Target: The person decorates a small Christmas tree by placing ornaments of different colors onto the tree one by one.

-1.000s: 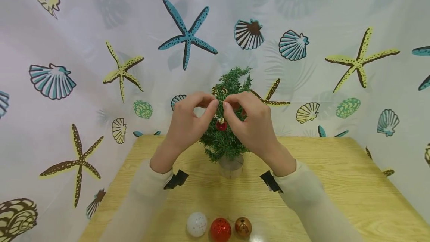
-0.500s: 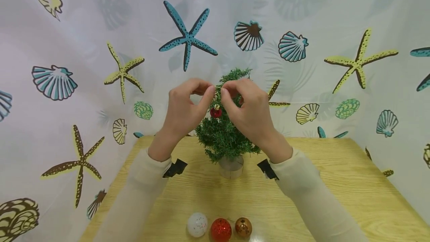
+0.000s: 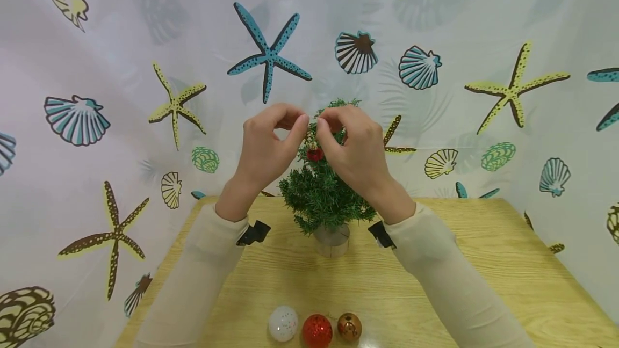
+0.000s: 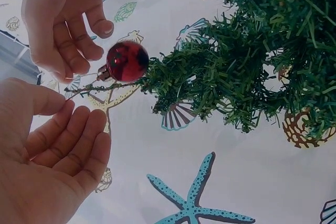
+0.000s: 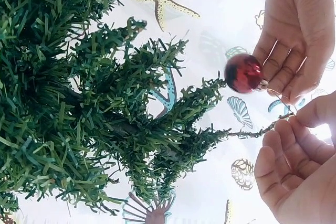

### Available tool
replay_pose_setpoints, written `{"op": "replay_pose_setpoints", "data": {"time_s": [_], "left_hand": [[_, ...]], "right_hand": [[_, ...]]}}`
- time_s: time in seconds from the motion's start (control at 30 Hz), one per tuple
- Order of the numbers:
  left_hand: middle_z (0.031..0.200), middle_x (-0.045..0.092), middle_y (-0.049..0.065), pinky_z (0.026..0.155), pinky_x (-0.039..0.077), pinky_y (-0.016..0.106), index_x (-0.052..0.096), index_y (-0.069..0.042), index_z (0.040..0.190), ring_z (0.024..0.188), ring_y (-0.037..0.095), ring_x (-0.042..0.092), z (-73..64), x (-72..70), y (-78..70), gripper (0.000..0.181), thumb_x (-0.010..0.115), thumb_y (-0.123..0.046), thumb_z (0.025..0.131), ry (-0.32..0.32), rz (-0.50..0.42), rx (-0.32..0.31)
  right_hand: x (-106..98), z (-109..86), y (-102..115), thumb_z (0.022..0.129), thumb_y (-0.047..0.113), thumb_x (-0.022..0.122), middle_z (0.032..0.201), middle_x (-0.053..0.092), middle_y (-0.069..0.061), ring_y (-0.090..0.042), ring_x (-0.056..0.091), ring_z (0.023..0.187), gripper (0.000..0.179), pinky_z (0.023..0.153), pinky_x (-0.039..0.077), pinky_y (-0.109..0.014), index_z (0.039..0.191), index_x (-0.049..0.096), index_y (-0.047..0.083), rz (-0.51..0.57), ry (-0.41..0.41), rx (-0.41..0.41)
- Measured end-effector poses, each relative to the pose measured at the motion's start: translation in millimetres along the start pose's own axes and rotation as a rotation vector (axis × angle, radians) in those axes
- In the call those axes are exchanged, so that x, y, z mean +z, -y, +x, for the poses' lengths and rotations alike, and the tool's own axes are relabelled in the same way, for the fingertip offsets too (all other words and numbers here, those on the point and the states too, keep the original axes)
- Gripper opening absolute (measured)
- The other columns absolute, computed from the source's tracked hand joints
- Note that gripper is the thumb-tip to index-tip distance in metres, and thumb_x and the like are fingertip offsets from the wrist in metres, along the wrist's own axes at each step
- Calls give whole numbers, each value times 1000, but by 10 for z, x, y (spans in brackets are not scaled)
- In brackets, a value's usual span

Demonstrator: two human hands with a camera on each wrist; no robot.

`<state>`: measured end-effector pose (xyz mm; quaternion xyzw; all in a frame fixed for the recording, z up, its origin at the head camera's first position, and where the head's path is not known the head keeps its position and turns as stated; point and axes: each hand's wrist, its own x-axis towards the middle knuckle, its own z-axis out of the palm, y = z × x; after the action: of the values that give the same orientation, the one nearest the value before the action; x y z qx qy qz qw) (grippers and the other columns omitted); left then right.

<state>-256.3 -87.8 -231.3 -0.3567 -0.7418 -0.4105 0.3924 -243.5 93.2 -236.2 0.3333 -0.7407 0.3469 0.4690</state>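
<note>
A shiny red bauble [image 4: 127, 60] hangs by a thin thread loop near the top of a small green Christmas tree [image 3: 319, 197]. My left hand [image 3: 266, 146] pinches one side of the thread between thumb and forefinger. With the same kind of pinch, my right hand [image 3: 355, 152] holds the other side. A small gap separates the fingertips of both hands. In the right wrist view a thin twig [image 5: 247, 134] from the tree top reaches toward the pinching fingers. Beside it, the bauble [image 5: 244, 73] touches or nearly touches the foliage; I cannot tell which.
The tree's pale round base [image 3: 331, 240] stands on a wooden table [image 3: 483, 262]. Near the front edge lie a white speckled ball [image 3: 283, 324], a red glitter ball [image 3: 317, 331] and a copper-coloured ball [image 3: 349, 327]. A patterned curtain [image 3: 203, 26] surrounds the table.
Both hands have risen toward the tree top, drawing the thread upward. The red bauble has come up with them. The three balls on the table have stayed put.
</note>
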Motion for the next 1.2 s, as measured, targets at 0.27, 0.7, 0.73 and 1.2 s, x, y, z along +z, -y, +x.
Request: {"op": "replay_pose_setpoints", "data": {"time_s": [0.27, 0.7, 0.73, 1.2], "left_hand": [[97, 77, 17, 81, 61, 47, 76, 2, 104, 88, 30, 74, 46, 24, 4, 16, 66, -10, 103, -2, -1, -20], [98, 77, 17, 81, 61, 42, 77, 2, 105, 88, 29, 75, 59, 57, 23, 16, 67, -10, 103, 7, 11, -41], [98, 77, 17, 81, 61, 42, 77, 2, 105, 88, 29, 75, 55, 58, 26, 16, 67, -10, 103, 8, 10, -45], [101, 77, 17, 84, 61, 41, 77, 2, 106, 91, 29, 74, -20, 74, 37, 16, 66, -10, 103, 32, 6, -36]], "right_hand": [[4, 24, -43, 102, 8, 62, 85, 71, -16, -31, 65, 76, 16, 64, 46, -35, 98, 75, -2, 0, -4, 10], [6, 17, -67, 102, 7, 61, 88, 71, -17, -30, 65, 79, 16, 73, 53, -43, 98, 74, -2, -15, 24, 30], [9, 18, -67, 102, 7, 61, 88, 71, -17, -31, 65, 79, 16, 73, 53, -43, 99, 74, -2, -16, 25, 30], [54, -50, -74, 102, 8, 62, 92, 72, -18, -31, 65, 82, 16, 74, 54, -43, 101, 75, -2, -35, 63, 41]]}}
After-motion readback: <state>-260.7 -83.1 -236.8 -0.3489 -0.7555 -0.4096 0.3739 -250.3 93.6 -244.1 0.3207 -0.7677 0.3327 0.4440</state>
